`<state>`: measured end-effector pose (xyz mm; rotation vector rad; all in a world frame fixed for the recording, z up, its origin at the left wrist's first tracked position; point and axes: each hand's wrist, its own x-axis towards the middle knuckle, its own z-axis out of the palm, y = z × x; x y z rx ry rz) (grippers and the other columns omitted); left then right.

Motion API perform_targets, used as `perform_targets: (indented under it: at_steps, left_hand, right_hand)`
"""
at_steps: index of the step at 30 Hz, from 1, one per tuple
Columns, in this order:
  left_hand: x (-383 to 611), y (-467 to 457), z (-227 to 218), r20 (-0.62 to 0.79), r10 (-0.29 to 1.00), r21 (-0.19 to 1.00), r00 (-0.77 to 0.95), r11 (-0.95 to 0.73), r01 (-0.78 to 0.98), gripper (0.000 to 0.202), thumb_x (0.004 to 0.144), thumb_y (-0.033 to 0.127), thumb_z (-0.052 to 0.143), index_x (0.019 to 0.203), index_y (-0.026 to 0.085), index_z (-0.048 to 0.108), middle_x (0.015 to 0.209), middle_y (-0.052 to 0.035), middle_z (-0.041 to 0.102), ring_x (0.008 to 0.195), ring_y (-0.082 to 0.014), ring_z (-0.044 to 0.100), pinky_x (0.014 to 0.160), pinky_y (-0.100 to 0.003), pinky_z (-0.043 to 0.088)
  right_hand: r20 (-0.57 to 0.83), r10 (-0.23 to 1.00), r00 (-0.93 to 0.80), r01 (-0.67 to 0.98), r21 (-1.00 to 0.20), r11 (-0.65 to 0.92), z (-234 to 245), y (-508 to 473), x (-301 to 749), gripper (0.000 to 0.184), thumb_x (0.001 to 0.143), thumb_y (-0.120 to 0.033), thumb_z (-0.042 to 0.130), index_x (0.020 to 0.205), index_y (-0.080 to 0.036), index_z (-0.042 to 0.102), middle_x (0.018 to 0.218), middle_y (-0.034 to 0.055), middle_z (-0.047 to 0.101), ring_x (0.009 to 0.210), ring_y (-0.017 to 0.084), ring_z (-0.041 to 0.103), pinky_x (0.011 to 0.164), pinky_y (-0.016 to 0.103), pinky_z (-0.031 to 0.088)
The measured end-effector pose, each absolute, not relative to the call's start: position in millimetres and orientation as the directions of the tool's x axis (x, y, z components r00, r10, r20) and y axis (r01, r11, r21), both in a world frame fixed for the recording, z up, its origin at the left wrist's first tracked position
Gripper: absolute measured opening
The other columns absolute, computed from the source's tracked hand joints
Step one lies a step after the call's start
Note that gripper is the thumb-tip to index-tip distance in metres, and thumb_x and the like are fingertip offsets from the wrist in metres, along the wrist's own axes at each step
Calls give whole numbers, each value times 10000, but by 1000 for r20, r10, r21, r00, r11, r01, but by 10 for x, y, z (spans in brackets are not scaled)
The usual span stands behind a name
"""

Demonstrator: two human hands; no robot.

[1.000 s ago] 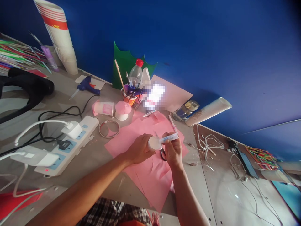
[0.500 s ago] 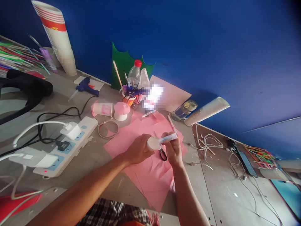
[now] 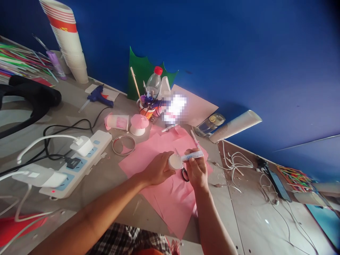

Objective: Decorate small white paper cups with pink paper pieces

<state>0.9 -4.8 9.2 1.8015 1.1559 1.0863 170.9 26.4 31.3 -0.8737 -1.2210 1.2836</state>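
My left hand (image 3: 156, 169) is wrapped round a small white paper cup (image 3: 175, 161), its round end turned up toward me. Held between the fingers of my right hand (image 3: 199, 171) is a white glue tube (image 3: 193, 155) with blue print, its narrow end pointing left at the cup's edge. Whether the tip touches the cup I cannot tell. Below the tube, black-handled scissors (image 3: 185, 175) lie on pink paper sheets (image 3: 167, 198), partly covered by my hands. Beyond my left hand, a white cup with a pink paper top (image 3: 139, 124) stands beside another pink-trimmed cup (image 3: 118, 121) on its side.
A power strip (image 3: 99, 143) with plugged chargers lies at left, near a metal ring (image 3: 123, 145) and a blue glue gun (image 3: 96, 95). Behind the paper stand a red-capped bottle (image 3: 154, 85) and a blurred bright screen (image 3: 175, 108). Stacked cups (image 3: 236, 125) lean right of a jar (image 3: 211, 124).
The view has shifted slightly, moving the scene a little to the right. The tube has tilted somewhat flatter and moved slightly right; both hands keep their holds.
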Motion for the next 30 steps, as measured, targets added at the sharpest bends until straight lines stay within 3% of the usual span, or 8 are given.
perform_targets:
  at_steps: [2, 5, 12, 20, 23, 26, 30]
  left_hand:
    - [12, -50, 79, 265, 938, 890, 225, -327, 316, 646, 746, 270, 657, 1306, 195, 344, 1224, -135, 540, 1107, -291, 526, 901, -447, 448]
    - [12, -51, 112, 262, 939, 898, 222, -322, 301, 574, 749, 255, 650, 1259, 199, 394, 1177, -115, 570, 1044, -270, 559, 846, -405, 471]
    - [2, -45, 248, 254, 929, 909, 269, -324, 262, 296, 765, 219, 613, 1044, 204, 514, 1018, -52, 619, 902, -218, 564, 793, -359, 459]
    - [1, -34, 210, 263, 919, 904, 293, -341, 258, 329, 775, 210, 603, 1089, 202, 504, 1044, -62, 612, 916, -214, 554, 820, -363, 449]
    - [-1, -39, 191, 257, 925, 898, 280, -335, 285, 333, 773, 235, 614, 1086, 198, 506, 1034, -71, 610, 920, -224, 547, 823, -379, 450]
    - [-1, -43, 179, 247, 932, 895, 266, -324, 305, 368, 748, 236, 638, 1089, 202, 503, 1051, -77, 608, 948, -239, 548, 845, -403, 451]
    - [-17, -21, 158, 274, 947, 902, 168, -314, 298, 460, 737, 235, 657, 1155, 203, 468, 1124, -92, 590, 1018, -247, 542, 900, -420, 441]
  right_hand:
    - [196, 972, -130, -173, -970, 172, 271, 274, 1734, 330, 827, -318, 583, 1135, -253, 483, 939, 32, 548, 767, 142, 512, 692, 293, 428]
    - [250, 955, -161, -70, -968, 241, 242, 283, 1778, 341, 870, -297, 529, 1197, -251, 443, 959, 35, 556, 782, 142, 514, 700, 296, 430]
    - [396, 881, -257, 230, -861, 454, 429, 264, 1791, 153, 901, -252, 463, 1051, -231, 483, 932, 33, 567, 799, 149, 523, 724, 312, 446]
    - [316, 909, -273, 282, -877, 389, 402, 329, 1855, 139, 870, -249, 497, 1004, -215, 504, 937, 39, 581, 794, 149, 545, 693, 302, 461]
    - [259, 952, -163, 186, -939, 288, 363, 359, 1878, 153, 825, -254, 564, 971, -216, 539, 908, 25, 590, 746, 138, 546, 673, 293, 460]
    - [241, 970, 20, -82, -967, 242, 382, 385, 1917, 223, 801, -295, 605, 1010, -251, 540, 913, 12, 596, 693, 123, 539, 628, 276, 449]
    - [143, 988, 55, -317, -936, 153, 394, 423, 1956, 200, 763, -343, 657, 922, -256, 574, 869, -2, 556, 651, 111, 518, 595, 267, 450]
